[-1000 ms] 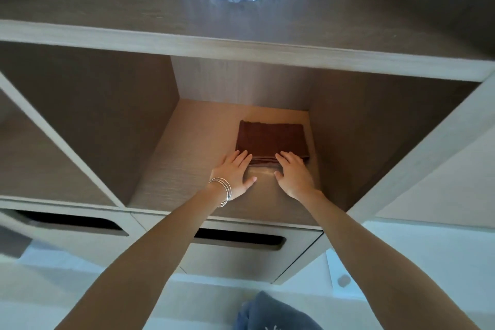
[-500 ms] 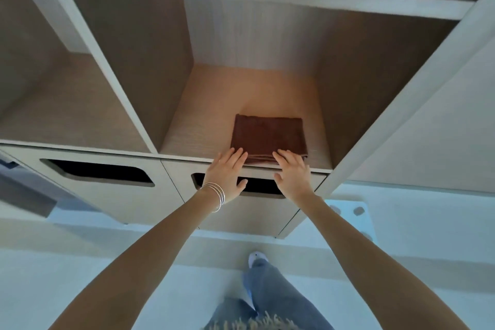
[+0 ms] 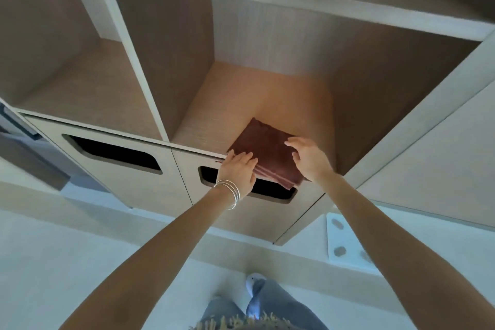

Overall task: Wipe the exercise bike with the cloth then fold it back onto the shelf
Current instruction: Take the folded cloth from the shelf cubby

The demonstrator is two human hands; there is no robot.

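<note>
cloth (image 3: pixel 265 147) folded, skewed on shelf (image 3: pixel 241 94) | L hand (image 3: pixel 238 169) flat on it | R hand (image 3: pixel 312 159) slack, rt side

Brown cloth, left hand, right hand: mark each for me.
brown cloth (image 3: pixel 263 149): head view, middle of its top face.
left hand (image 3: pixel 237 169): head view, back of the hand.
right hand (image 3: pixel 312 158): head view, back of the hand.

cloth (image 3: pixel 263 147) at shelf (image 3: pixel 241 104) front edge, between left hand (image 3: pixel 237 169) and right hand (image 3: pixel 310 159)

Dim, warm glow in cubby — wide-angle edge warp, soft.
</note>
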